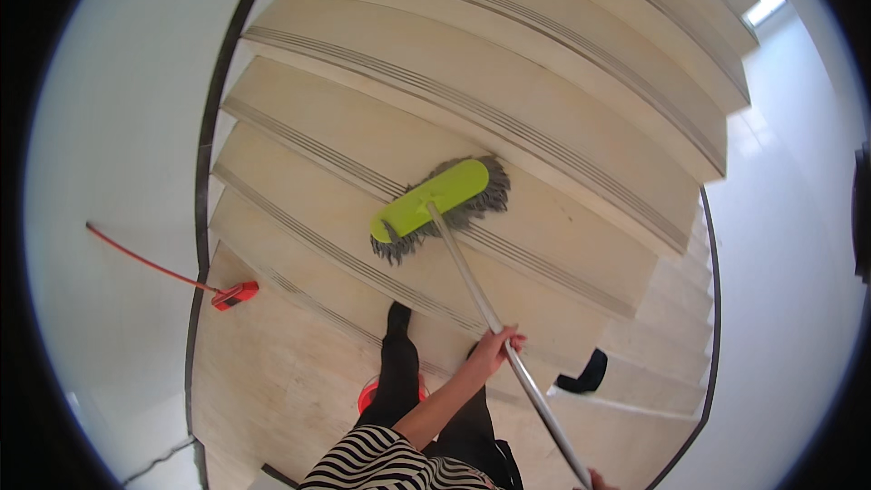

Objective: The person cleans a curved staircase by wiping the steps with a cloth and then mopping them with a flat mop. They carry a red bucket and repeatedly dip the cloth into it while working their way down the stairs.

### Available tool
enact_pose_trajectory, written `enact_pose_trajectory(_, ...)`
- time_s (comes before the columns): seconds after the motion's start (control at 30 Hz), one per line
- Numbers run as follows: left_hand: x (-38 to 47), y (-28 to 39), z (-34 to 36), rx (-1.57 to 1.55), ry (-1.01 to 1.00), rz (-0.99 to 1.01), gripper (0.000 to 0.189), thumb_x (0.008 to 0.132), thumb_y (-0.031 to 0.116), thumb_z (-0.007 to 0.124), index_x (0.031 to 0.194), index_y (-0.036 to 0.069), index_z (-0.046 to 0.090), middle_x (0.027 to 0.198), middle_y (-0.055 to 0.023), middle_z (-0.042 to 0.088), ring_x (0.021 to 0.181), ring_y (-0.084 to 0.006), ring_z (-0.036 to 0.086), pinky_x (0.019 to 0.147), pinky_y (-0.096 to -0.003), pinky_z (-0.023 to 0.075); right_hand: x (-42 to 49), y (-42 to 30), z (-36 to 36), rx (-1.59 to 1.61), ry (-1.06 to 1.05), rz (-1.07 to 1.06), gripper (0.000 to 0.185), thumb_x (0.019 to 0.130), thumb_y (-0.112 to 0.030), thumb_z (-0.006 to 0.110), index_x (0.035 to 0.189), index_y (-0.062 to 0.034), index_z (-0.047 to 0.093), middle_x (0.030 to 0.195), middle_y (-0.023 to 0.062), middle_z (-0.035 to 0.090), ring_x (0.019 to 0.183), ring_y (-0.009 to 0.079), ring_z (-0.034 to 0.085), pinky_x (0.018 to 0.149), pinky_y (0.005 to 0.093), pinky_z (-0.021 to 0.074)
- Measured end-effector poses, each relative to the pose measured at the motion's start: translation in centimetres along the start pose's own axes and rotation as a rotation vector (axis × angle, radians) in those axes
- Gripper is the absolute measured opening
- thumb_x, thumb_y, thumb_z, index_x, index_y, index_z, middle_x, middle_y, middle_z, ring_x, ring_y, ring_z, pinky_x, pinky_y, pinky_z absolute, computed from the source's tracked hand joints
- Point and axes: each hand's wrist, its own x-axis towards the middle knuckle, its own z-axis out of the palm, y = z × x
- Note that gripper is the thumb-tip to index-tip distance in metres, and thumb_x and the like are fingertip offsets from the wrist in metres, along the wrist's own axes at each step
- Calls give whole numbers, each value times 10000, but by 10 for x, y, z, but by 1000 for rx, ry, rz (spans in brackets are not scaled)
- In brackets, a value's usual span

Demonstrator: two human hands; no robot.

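My left hand (pixel 498 348) grips the metal pole (pixel 469 279) of a mop partway along its length. At the bottom edge, my right hand (pixel 600 480) is wrapped around the pole's upper end and is only partly visible. The mop's lime-green oblong head (pixel 432 199) lies slantwise across a stair nosing, its grey strands (pixel 493 194) spread over the edge and the tread behind it. Beige stair treads (pixel 326 143) with grooved strips rise in front of me. One of my black shoes (pixel 399 318) rests on a low step.
A red broom (pixel 235 295) leans its handle on the white wall at left. Behind my leg, a red bucket (pixel 368 395) is partly hidden. A black L-shaped thing (pixel 585 374) shows at right, near steps leading down. Dark skirting (pixel 204 170) edges the stairs.
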Motion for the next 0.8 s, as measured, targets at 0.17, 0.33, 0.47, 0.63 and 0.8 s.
enact_pose_trajectory(0.17,-8,142,-13,-114,41,353,184,848,200,552,900,35,489,800,-137,595,804,-246,606,729,-385,499,149,-118,-63,-123,5,-249,570,743,-393,655,1223,-191,422,827,169,628,733,392,596,611,452,482)
enact_pose_trajectory(0.33,-103,157,-160,-239,290,393,230,859,194,527,1017,31,493,919,-176,589,930,-308,578,817,-433,475,249,-327,-65,35,-284,-302,563,755,-311,658,1220,-62,459,601,69,543,446,168,522,410,306,429)
enact_pose_trajectory(0.47,-193,129,-261,-412,572,513,328,831,162,566,1058,-44,452,964,-192,571,928,-324,574,797,-445,489,325,-472,-14,260,-398,-456,731,768,-257,646,1354,-36,268,499,33,456,330,94,385,321,261,326)
enact_pose_trajectory(0.63,-289,93,-321,699,936,630,341,831,148,558,1086,-58,461,1006,-174,580,936,-279,581,806,-404,486,375,-635,42,592,-401,-623,761,761,-205,646,1363,-13,222,483,21,431,335,99,370,309,266,292)
enact_pose_trajectory(0.8,-289,56,-348,337,830,590,332,852,277,497,971,-26,564,897,-185,587,766,-299,565,728,-412,456,387,-684,47,563,-403,-553,717,773,-191,631,1369,-72,250,533,30,458,364,94,390,317,261,310)
